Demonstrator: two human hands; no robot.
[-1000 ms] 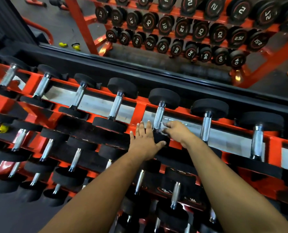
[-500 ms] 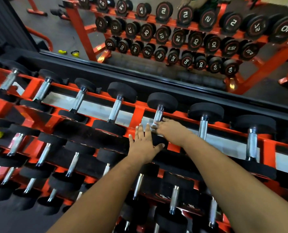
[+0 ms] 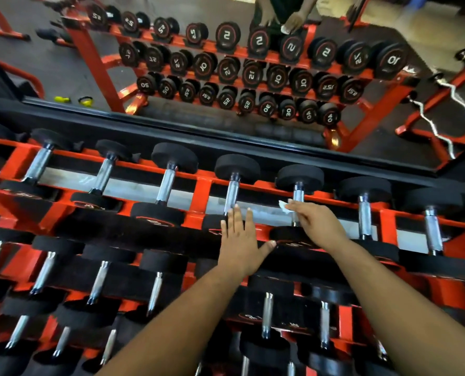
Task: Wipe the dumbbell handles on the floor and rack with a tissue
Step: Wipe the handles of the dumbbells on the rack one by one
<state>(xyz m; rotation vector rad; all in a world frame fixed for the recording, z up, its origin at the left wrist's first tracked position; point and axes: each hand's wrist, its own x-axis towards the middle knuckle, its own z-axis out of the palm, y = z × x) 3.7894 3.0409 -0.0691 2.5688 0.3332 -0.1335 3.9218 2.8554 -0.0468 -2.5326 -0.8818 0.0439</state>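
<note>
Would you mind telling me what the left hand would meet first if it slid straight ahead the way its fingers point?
Probably the chrome handle of the top-row dumbbell just ahead: the left hand lies flat, its fingertips almost at the handle's lower end. Depth is unclear; it might pass beside it.

Tissue (image 3: 285, 206): mostly hidden under your right hand (image 3: 317, 226); only a white corner shows.
Handle (image 3: 297, 204): your right hand covers its lower part.
Left hand (image 3: 241, 240): it hides the near head of the dumbbell beneath it.
Rack (image 3: 204, 191): cut off left, right and below.
Lower dumbbells (image 3: 44, 272): blurred.
</note>
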